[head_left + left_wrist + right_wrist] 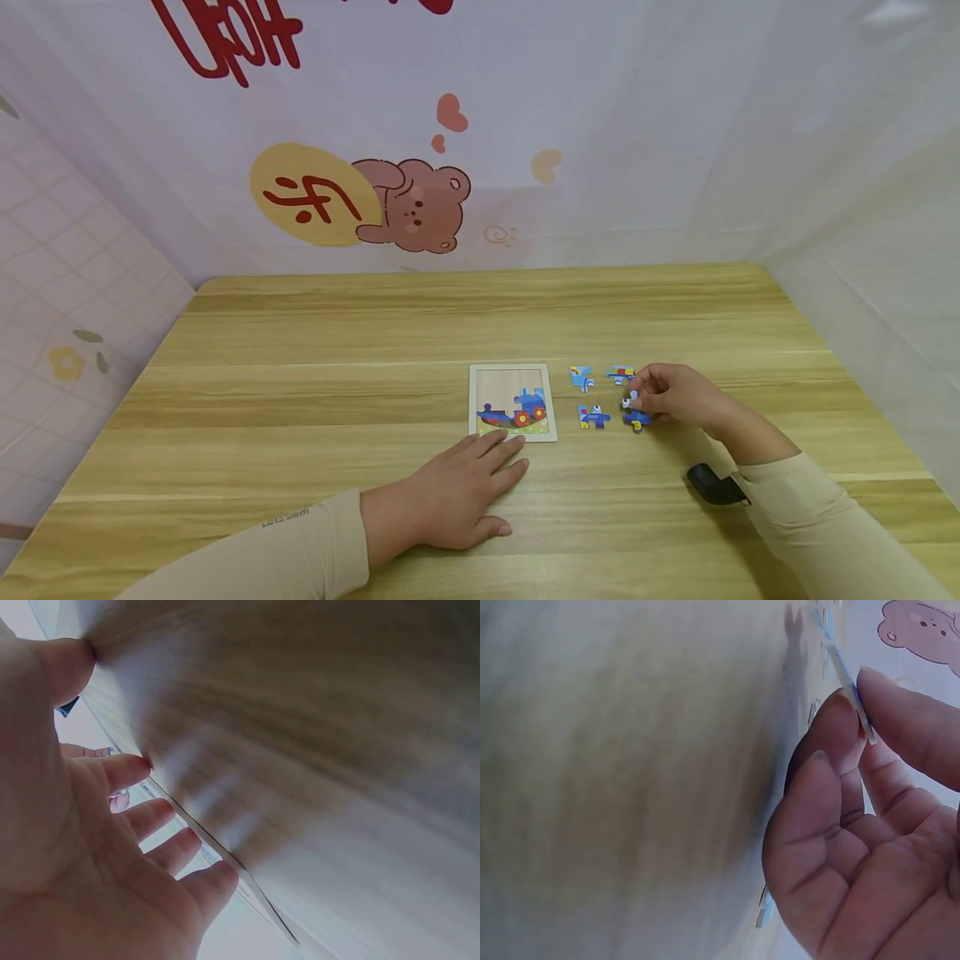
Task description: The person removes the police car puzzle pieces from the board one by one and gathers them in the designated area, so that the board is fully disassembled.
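A wooden puzzle board (551, 417) with a pale frame lies on the table, partly filled with pieces picturing a blue train with red wheels. My left hand (468, 492) rests spread on the table, its straight fingertips at the board's near edge. To the right, my right hand (682, 404) pinches a jigsaw piece (845, 675) between thumb and index finger, raised off the table and seen edge-on in the right wrist view. Below it in the head view is a blue and yellow piece (637, 421), partly covered by the held one and the fingers.
Between board and right hand lie a light blue piece (581, 378), a blue and purple piece (594, 416) and a piece with red and yellow (621, 374). A black strap end (716, 485) juts from the right sleeve. A printed curtain (600, 208) stands behind the table.
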The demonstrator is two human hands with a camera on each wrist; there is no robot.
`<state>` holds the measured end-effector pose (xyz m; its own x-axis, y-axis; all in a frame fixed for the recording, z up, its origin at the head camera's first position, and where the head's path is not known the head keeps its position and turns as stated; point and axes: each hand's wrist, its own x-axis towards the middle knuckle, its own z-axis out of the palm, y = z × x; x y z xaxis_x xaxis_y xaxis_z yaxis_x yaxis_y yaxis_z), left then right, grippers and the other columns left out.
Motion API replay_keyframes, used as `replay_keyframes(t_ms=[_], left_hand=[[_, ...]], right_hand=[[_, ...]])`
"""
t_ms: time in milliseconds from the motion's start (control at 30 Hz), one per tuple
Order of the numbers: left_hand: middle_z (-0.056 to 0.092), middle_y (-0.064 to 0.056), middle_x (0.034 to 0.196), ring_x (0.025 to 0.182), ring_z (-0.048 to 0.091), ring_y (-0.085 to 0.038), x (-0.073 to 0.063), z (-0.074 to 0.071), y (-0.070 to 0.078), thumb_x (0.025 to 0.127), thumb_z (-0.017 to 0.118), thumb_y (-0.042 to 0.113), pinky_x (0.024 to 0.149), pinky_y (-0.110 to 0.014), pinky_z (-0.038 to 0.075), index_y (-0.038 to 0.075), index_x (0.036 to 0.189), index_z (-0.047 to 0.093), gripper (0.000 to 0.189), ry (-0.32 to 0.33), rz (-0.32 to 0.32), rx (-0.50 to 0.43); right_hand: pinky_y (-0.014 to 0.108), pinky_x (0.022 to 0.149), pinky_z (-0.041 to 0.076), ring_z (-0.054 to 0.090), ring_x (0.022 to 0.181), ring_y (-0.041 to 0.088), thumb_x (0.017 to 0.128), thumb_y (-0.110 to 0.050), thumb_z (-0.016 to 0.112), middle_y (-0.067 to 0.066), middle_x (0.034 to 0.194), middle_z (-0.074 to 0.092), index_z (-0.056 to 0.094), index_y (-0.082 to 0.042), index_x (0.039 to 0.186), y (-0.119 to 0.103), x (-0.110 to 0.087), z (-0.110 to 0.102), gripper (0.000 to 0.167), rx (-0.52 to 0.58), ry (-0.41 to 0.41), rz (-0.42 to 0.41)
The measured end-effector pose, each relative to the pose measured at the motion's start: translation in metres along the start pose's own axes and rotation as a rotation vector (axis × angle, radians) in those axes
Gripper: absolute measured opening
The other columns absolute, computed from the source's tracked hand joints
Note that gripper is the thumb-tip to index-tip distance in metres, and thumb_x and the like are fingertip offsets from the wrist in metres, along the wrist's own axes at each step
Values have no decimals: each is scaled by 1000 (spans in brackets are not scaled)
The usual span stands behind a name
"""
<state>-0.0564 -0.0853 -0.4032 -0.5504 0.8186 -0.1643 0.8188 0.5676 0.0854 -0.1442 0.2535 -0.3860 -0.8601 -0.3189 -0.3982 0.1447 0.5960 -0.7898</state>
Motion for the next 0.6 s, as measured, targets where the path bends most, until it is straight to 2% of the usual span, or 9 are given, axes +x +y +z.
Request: replay_keyframes(t_ms=[200, 600], left_hand=[[29, -7, 156, 142, 28, -28, 0, 0, 0, 96, 45, 55, 110, -43, 33, 15, 149, 37, 67, 4, 1, 3], [28, -8, 157, 143, 27, -28, 0, 1, 0, 96, 44, 55, 111, -43, 32, 15, 149, 36, 67, -2, 1, 1]], right_hand=[[25, 60, 48, 55, 73, 13, 90, -4, 64, 3, 82, 57, 56, 5, 104, 2, 1, 0, 17, -11, 4, 15], [23, 56, 43, 48, 65, 10, 88, -4, 66, -1, 74, 54, 59, 4, 97, 1, 1, 4, 14, -128, 43, -69]])
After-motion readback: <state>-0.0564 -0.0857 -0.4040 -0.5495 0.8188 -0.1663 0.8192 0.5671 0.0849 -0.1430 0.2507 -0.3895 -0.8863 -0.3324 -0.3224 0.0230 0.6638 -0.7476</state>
